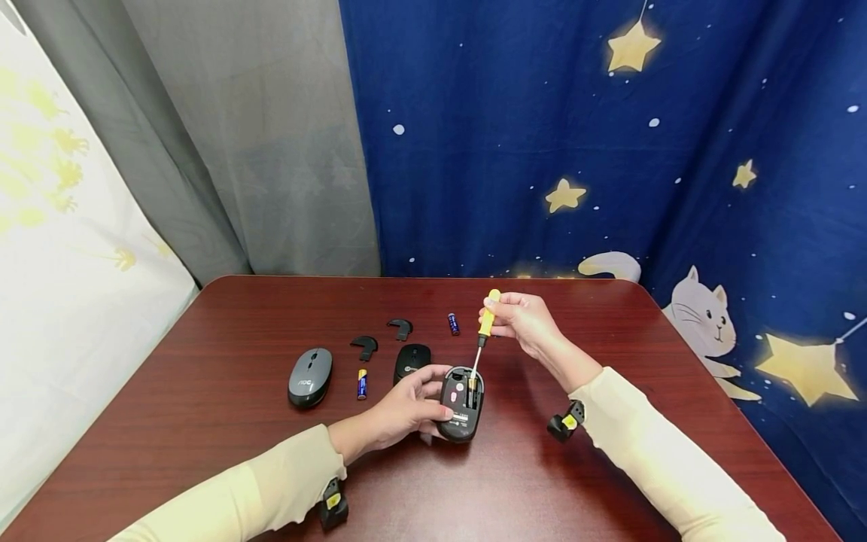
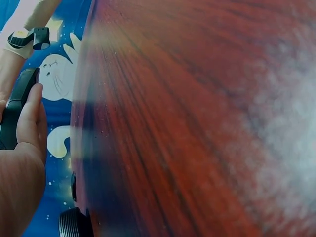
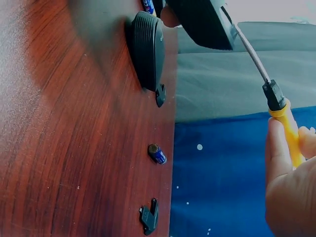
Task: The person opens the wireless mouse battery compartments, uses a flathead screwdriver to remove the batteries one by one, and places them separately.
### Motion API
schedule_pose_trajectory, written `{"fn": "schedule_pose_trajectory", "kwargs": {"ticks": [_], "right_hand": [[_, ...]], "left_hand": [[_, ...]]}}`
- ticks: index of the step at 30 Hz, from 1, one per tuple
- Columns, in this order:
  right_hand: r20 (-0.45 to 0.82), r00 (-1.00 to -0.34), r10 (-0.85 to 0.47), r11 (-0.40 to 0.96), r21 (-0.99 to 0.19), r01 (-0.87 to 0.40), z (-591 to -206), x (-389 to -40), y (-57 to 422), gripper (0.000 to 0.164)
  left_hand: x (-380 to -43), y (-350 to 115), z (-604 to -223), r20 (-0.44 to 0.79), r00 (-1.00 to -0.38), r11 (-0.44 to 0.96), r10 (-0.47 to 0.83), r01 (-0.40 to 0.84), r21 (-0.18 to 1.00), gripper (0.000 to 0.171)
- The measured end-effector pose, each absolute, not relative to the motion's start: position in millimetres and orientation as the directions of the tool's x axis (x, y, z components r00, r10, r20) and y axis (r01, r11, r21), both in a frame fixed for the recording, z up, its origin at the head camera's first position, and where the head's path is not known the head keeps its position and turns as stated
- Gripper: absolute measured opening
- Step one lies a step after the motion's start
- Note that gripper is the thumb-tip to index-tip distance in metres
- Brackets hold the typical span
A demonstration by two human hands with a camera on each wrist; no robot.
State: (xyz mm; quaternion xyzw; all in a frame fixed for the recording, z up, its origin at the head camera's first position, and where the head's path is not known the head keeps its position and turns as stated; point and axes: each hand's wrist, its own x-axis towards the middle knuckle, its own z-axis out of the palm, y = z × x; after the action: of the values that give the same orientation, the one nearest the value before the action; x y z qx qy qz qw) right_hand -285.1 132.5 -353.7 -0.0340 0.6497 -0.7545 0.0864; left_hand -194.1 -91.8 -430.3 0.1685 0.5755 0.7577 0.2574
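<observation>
My left hand [image 1: 405, 412] grips a dark computer mouse [image 1: 457, 426] with its underside turned up and its battery slot uncovered. A gold-coloured patch shows in the slot. From the right, my right hand [image 1: 531, 325] pinches the yellow handle of a screwdriver [image 1: 487, 322], whose shaft slants down so the tip meets the slot. In the right wrist view the screwdriver [image 3: 289, 129] reaches the held mouse [image 3: 205, 22] at its edge. The left wrist view catches the mouse [image 2: 18, 103] side-on, with fingers along it.
Behind my left hand sits a black mouse [image 1: 412, 357]. Farther left are a grey mouse [image 1: 311, 375], a blue-and-gold battery [image 1: 362, 384] and two black curved covers [image 1: 366, 346]. Another blue battery [image 1: 453, 324] lies near the back of the brown table [image 1: 223, 354].
</observation>
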Motion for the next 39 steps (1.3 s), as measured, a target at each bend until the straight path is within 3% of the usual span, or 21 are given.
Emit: {"fn": "schedule_pose_trajectory", "kwargs": {"ticks": [8, 13, 18, 22, 28, 32, 39], "right_hand": [[-0.119, -0.979, -0.164, -0.122, -0.983, 0.140, -357.3, -286.3, 132.7, 0.014], [-0.090, -0.985, -0.147, -0.125, -0.986, 0.109, -358.4, -283.9, 133.1, 0.015], [0.105, -0.982, -0.157, -0.151, -0.985, -0.082, -353.4, -274.3, 135.6, 0.013], [0.290, -0.937, -0.197, -0.152, -0.953, -0.263, -347.7, -265.4, 135.7, 0.015], [0.389, -0.886, -0.254, -0.122, -0.921, -0.370, -345.4, -258.0, 134.4, 0.014], [0.391, -0.872, -0.294, -0.111, -0.920, -0.375, -344.9, -255.3, 134.1, 0.014], [0.269, -0.922, -0.279, -0.074, -0.963, -0.259, -347.2, -264.8, 133.3, 0.018]], "left_hand": [[-193.8, -91.6, -431.0, -0.029, -0.808, -0.205, 0.588, -0.184, 0.961, 0.067], [-194.5, -93.0, -431.9, -0.035, -0.809, -0.209, 0.587, -0.193, 0.959, 0.068], [-197.4, -95.0, -431.6, -0.048, -0.819, -0.228, 0.572, -0.214, 0.950, 0.067], [-199.9, -97.2, -429.6, -0.043, -0.827, -0.244, 0.560, -0.215, 0.946, 0.065], [-200.3, -97.4, -429.3, -0.059, -0.832, -0.247, 0.552, -0.230, 0.941, 0.065], [-198.2, -96.5, -431.1, -0.067, -0.831, -0.248, 0.552, -0.240, 0.938, 0.065], [-194.2, -95.6, -433.4, -0.055, -0.826, -0.241, 0.561, -0.227, 0.943, 0.065]]}}
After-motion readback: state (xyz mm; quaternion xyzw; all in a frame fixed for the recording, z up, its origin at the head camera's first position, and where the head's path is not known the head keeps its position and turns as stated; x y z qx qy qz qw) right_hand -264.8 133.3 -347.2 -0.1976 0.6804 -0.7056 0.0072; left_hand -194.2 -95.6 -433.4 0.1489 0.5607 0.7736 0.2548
